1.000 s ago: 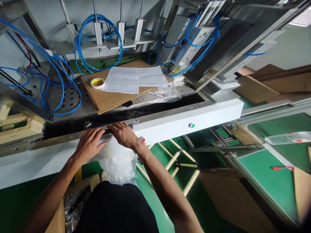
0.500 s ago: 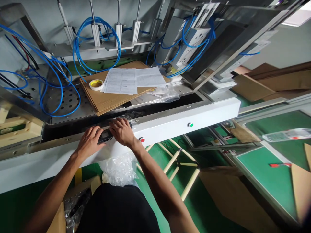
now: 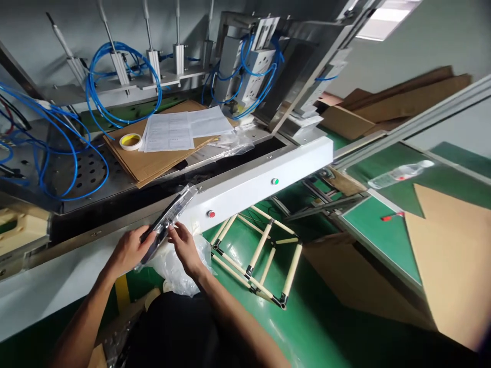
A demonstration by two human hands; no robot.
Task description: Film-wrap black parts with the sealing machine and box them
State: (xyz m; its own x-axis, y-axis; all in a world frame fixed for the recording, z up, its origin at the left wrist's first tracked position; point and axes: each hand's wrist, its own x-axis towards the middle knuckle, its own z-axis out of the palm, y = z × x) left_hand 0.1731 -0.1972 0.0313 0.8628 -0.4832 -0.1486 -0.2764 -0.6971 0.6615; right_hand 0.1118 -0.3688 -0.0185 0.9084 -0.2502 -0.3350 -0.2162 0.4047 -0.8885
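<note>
- Just above the near edge of the machine bed, a dark, flat part in clear wrap [image 3: 169, 217] is held slantwise, its far end up by the metal rim [image 3: 226, 176] and its near end toward the person's body.
- The left hand [image 3: 128, 250] grips the near end of this wrapped part, fingers curled behind it and thumb on the side facing the person.
- The right hand [image 3: 186, 248] is at the part's right edge, its fingers bent and close together; whether they pinch the wrap or only touch it, I cannot tell.
- Below both hands, a crumpled clear plastic bag [image 3: 180, 276] bulges between the white front panel [image 3: 245, 186] and the dark clothing [image 3: 172, 327].
- On that panel, a red button [image 3: 210, 214] is near the right hand, and a green button [image 3: 275, 181] is farther right.
- Beyond the dark slot, cardboard sheets [image 3: 132, 166] lie on the bed, bearing printed papers [image 3: 171, 134] and a roll of tape [image 3: 131, 147], side by side.
- Coiled blue hose [image 3: 89, 87] hangs behind them.
- A frame of cream tubes [image 3: 260, 246] stands on the green floor [image 3: 264, 335], right of the hands.
</note>
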